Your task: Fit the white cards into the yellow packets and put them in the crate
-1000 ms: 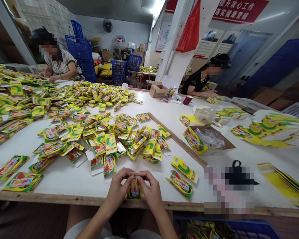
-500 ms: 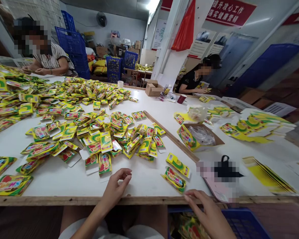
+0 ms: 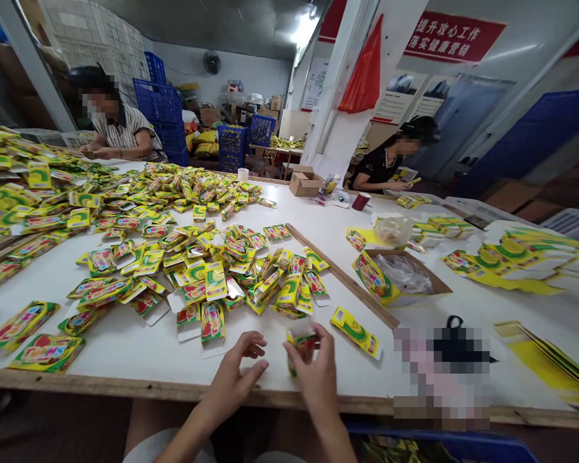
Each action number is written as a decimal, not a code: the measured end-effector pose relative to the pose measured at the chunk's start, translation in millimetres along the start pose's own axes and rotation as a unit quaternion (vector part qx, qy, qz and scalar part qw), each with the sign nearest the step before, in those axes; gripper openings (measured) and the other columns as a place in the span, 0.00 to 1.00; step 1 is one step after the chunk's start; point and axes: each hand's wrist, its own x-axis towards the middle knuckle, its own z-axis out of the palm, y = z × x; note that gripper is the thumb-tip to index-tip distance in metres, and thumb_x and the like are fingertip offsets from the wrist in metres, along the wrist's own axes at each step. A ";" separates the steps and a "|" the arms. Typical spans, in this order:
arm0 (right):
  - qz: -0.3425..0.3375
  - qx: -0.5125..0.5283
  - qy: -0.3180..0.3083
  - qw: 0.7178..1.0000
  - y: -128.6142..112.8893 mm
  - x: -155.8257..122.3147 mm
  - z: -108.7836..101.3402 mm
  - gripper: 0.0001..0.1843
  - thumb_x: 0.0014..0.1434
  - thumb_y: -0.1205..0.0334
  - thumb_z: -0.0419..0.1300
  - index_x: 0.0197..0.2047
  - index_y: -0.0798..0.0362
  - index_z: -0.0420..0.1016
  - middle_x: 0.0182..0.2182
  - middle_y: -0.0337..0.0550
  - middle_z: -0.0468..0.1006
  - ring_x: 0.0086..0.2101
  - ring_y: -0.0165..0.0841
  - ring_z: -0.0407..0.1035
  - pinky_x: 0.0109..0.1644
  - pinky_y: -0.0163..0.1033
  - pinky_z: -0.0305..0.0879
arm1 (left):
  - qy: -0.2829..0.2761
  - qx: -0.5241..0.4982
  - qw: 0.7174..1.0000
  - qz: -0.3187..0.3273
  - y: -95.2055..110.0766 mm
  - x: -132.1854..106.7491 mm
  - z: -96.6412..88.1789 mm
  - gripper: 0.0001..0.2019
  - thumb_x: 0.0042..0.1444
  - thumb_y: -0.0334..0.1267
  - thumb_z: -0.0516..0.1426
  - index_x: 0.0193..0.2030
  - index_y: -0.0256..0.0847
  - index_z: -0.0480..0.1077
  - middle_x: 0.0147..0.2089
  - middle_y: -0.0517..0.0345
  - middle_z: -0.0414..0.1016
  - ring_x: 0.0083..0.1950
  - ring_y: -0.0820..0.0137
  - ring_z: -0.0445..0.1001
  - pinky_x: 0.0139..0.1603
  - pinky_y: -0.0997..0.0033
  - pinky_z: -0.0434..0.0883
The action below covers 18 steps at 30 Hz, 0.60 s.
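Between the thumb and fingers of my right hand (image 3: 318,370) is a small yellow-green carton (image 3: 299,347), held just above the white table (image 3: 183,366) with a white end facing up. My left hand (image 3: 238,373) is a short way to the left of it, fingers apart and curved, holding nothing. Another carton (image 3: 356,332) lies flat to the right of my right hand. Beyond both hands spreads a loose pile of the same cartons (image 3: 215,281), some with white flaps sticking out.
A wooden strip (image 3: 342,276) crosses the table. To its right are an open box with clear plastic (image 3: 405,273), stacked flat cartons (image 3: 516,257) and yellow sheets (image 3: 550,360). A blue crate (image 3: 482,447) sits below the edge. Two people (image 3: 125,132) (image 3: 379,164) work across the table.
My right hand has moved left and taken hold of the carton that lay near the table's front edge. My left hand has shifted slightly right, its fingers opening wider. The camera view has turned a little.
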 end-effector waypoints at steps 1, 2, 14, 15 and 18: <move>0.019 0.031 -0.003 0.999 -10.2 -8.2 11.2 0.28 0.52 0.52 0.66 0.53 0.52 0.64 0.47 0.52 0.72 0.45 0.44 0.69 0.47 0.46 0.68 | -0.001 -0.013 1.000 0.005 -0.8 -0.4 0.8 0.16 0.59 0.37 0.58 0.54 0.45 0.65 0.51 0.50 0.72 0.47 0.64 0.75 0.51 0.61 0.72; 0.035 0.059 -0.013 0.998 -18.5 -16.1 21.7 0.26 0.53 0.52 0.65 0.52 0.51 0.65 0.46 0.51 0.73 0.45 0.43 0.70 0.45 0.44 0.69 | 0.001 -0.025 1.000 0.004 -1.9 -0.7 1.3 0.18 0.59 0.36 0.58 0.55 0.45 0.63 0.53 0.50 0.71 0.49 0.64 0.75 0.52 0.60 0.72; 0.013 0.151 -0.158 0.976 -34.3 -17.9 17.3 0.11 0.65 0.58 0.53 0.40 0.51 0.76 0.37 0.44 0.80 0.39 0.37 0.74 0.43 0.37 0.70 | 0.006 -0.053 0.997 -0.053 -4.5 2.1 -4.9 0.13 0.61 0.37 0.55 0.52 0.43 0.69 0.50 0.51 0.77 0.47 0.63 0.78 0.49 0.62 0.74; 0.004 0.151 -0.156 0.976 -35.7 -15.0 17.1 0.12 0.65 0.58 0.53 0.38 0.51 0.77 0.37 0.45 0.80 0.40 0.38 0.74 0.45 0.38 0.70 | 0.015 -0.044 0.998 -0.045 -4.4 1.9 -5.1 0.13 0.60 0.37 0.56 0.51 0.43 0.70 0.51 0.50 0.76 0.49 0.62 0.77 0.51 0.61 0.74; 0.008 0.164 -0.135 0.977 -35.7 -10.3 21.4 0.10 0.63 0.57 0.56 0.38 0.51 0.77 0.37 0.45 0.79 0.41 0.38 0.74 0.46 0.39 0.70 | 0.046 -0.005 0.999 -0.007 -5.5 0.7 -4.6 0.13 0.59 0.36 0.56 0.51 0.44 0.72 0.57 0.49 0.72 0.60 0.57 0.69 0.61 0.54 0.68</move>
